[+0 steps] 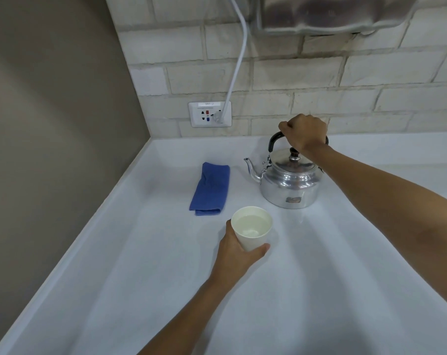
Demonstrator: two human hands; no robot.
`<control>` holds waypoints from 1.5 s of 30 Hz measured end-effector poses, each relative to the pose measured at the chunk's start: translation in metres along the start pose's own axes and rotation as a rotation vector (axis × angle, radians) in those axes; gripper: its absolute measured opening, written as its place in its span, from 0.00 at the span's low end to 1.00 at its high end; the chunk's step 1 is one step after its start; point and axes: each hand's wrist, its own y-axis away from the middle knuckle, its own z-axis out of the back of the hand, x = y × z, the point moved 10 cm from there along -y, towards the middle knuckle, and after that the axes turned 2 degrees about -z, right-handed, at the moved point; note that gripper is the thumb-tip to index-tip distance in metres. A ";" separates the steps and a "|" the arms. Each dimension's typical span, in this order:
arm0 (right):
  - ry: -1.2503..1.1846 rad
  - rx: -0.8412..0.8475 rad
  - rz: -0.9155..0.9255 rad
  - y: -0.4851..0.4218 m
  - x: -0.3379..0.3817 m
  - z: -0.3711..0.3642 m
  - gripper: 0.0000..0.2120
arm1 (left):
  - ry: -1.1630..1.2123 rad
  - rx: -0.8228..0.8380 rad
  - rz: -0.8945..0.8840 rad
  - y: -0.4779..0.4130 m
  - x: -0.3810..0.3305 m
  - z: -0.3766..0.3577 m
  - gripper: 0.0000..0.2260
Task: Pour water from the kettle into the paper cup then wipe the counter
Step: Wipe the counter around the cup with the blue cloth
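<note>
A shiny metal kettle (290, 184) stands upright on the white counter (319, 265), spout pointing left. My right hand (304, 133) is closed around its black arched handle from above. In front of it is a white paper cup (251, 228) with clear water inside, and my left hand (236, 249) wraps around its lower part from the left. A folded blue cloth (210, 188) lies flat on the counter left of the kettle, touched by neither hand.
A brick-pattern wall runs behind the counter, with a wall socket (209, 114) and a white cable (239, 60) plugged into it. A grey side wall (50, 124) bounds the counter on the left. A metal fixture (332, 14) hangs overhead at the top right.
</note>
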 end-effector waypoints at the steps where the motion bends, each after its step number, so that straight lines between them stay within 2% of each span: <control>1: 0.011 -0.002 0.020 0.003 0.002 0.002 0.21 | 0.007 0.011 0.004 0.000 0.001 -0.001 0.35; 4: -0.036 -0.046 0.113 0.022 0.015 0.013 0.17 | 0.029 0.094 0.030 -0.001 0.001 -0.004 0.38; 8: -0.351 -0.168 0.148 0.086 0.016 0.037 0.16 | 0.004 0.335 -0.012 0.004 0.004 0.005 0.42; 10: -0.421 -0.113 0.135 0.129 0.005 0.028 0.19 | -0.022 0.375 -0.006 0.005 0.010 0.030 0.41; 11: -0.424 -0.039 0.110 0.152 -0.003 0.016 0.20 | -0.029 0.344 -0.009 0.001 0.011 0.047 0.38; 14: -0.210 0.278 -0.026 0.217 -0.031 -0.036 0.24 | -0.125 0.148 -0.137 -0.032 -0.002 0.094 0.28; 16: 0.009 0.434 -0.059 0.251 -0.046 -0.062 0.32 | -0.223 0.072 -0.211 -0.063 -0.012 0.101 0.21; 18: 0.117 0.462 -0.030 0.263 -0.050 -0.071 0.46 | -0.370 0.066 -0.253 -0.099 -0.014 0.090 0.17; 19: 0.141 0.454 -0.035 0.264 -0.051 -0.072 0.49 | -0.466 0.077 -0.263 -0.117 -0.010 0.081 0.17; 22: 0.151 0.447 -0.050 0.264 -0.051 -0.073 0.49 | -0.801 0.151 -0.244 -0.167 0.009 0.057 0.21; 25: 0.114 0.463 -0.080 0.263 -0.050 -0.072 0.45 | -0.932 0.196 -0.139 -0.203 0.036 0.045 0.23; 27: 0.111 0.478 -0.081 0.264 -0.047 -0.073 0.45 | -0.911 0.217 -0.069 -0.214 0.052 0.036 0.24; 30: 0.118 0.465 -0.085 0.261 -0.045 -0.072 0.46 | -0.888 0.204 -0.065 -0.225 0.059 0.023 0.24; 33: 0.154 0.476 -0.071 0.262 -0.044 -0.073 0.38 | -0.883 0.246 -0.082 -0.220 0.056 0.012 0.24; 36: 0.142 0.469 -0.079 0.261 -0.046 -0.074 0.35 | -0.888 0.323 -0.157 -0.201 0.043 -0.010 0.23; 39: 0.172 0.457 -0.035 0.261 -0.045 -0.072 0.37 | -0.905 0.415 -0.301 -0.158 0.030 -0.026 0.23; 42: 0.167 0.437 -0.013 0.262 -0.043 -0.070 0.43 | -0.834 0.473 -0.440 -0.106 0.025 -0.011 0.23; 45: 0.155 0.424 -0.001 0.262 -0.041 -0.069 0.42 | -0.779 0.506 -0.477 -0.077 0.021 0.016 0.28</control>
